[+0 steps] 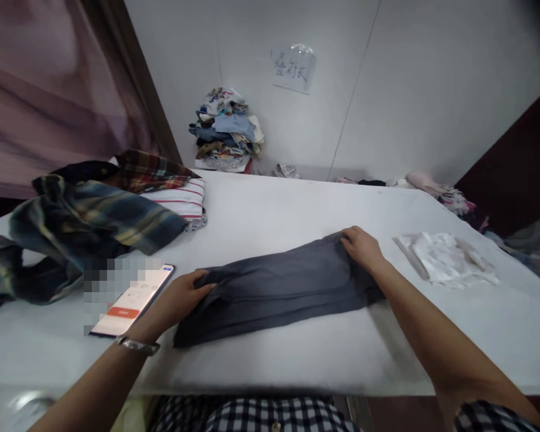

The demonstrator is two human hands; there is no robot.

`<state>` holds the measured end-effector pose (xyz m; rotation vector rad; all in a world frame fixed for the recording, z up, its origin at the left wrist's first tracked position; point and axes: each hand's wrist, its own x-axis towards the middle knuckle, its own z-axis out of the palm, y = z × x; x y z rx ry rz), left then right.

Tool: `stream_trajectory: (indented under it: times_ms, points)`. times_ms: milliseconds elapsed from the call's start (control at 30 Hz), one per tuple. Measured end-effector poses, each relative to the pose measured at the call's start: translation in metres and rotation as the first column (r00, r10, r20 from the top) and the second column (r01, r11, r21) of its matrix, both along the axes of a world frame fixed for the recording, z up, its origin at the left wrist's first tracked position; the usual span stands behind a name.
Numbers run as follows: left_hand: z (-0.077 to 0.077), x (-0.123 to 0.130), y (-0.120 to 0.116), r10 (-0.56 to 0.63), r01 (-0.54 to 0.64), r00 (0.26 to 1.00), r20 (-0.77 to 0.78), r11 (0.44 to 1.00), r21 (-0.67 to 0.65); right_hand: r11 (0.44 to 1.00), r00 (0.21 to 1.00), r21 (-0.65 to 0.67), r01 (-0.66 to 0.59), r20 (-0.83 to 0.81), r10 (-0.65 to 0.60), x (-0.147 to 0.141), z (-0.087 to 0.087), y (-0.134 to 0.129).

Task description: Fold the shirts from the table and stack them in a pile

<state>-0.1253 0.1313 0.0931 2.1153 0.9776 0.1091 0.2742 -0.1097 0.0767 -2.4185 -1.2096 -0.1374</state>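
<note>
A dark grey garment (279, 288), folded into a long strip, lies across the white table in front of me; the sign suggests shirts, but its exact kind is not plain. My left hand (197, 293) pinches its upper left corner between thumb and fingers. At the upper right end, my right hand (360, 245) grips the edge, thumb below the fingers. The cloth between the hands looks fairly flat, with a few lengthwise creases along its lower half. Beside my left wrist lies a phone (137, 303) with a lit screen.
Plaid shirts (103, 210) lie heaped on the left, partly over a striped folded garment (184, 198). White clothing (447, 258) rests at the right. A tall clothes pile (227, 129) stands behind the white table (297, 201), below a paper sign (293, 69) on the wall.
</note>
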Motion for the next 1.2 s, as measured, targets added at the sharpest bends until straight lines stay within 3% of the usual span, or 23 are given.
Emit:
stream_trajectory:
  times_ms: [133, 200, 300, 400, 600, 900, 1100, 1200]
  points:
    - [0.004, 0.002, -0.014, -0.004, 0.009, 0.998, 0.063, 0.997, -0.078, 0.954, 0.948, 0.060, -0.293, -0.114, 0.298, -0.042, 0.009, 0.021]
    - [0.005, 0.003, -0.015, -0.014, 0.014, 1.000, 0.006, 1.000, 0.001, 0.890, 0.860, 0.053, -0.452, -0.240, 0.451, -0.061, 0.004, 0.031]
    - [0.005, 0.000, -0.012, -0.058, 0.070, 0.993, -0.102, 0.991, 0.117, 0.833, 0.789, -0.018, -0.552, -0.334, 0.516, -0.075, -0.009, 0.040]
    - [0.006, -0.006, -0.007, -0.054, 0.086, 0.986, -0.160, 0.975, 0.203, 0.838, 0.799, -0.030, -0.544, -0.322, 0.507, -0.074, -0.016, 0.042]
    - [0.005, -0.005, 0.013, 0.155, -0.060, 0.957, -0.245, 0.933, 0.355, 0.883, 0.859, 0.033, -0.469, -0.217, 0.464, -0.069, -0.015, 0.061]
    - [-0.009, -0.002, 0.038, 0.011, 0.084, 0.952, -0.305, 0.952, 0.295, 0.890, 0.919, -0.236, -0.391, -0.043, 0.393, -0.045, -0.034, 0.075]
    - [-0.004, 0.001, 0.033, 0.031, 0.121, 0.930, -0.366, 0.914, 0.387, 0.877, 0.922, -0.316, -0.361, 0.020, 0.387, -0.039, -0.032, 0.077]
    - [-0.001, 0.006, 0.032, -0.024, 0.191, 0.930, -0.368, 0.885, 0.425, 0.858, 0.910, -0.353, -0.373, 0.042, 0.413, -0.040, -0.031, 0.079]
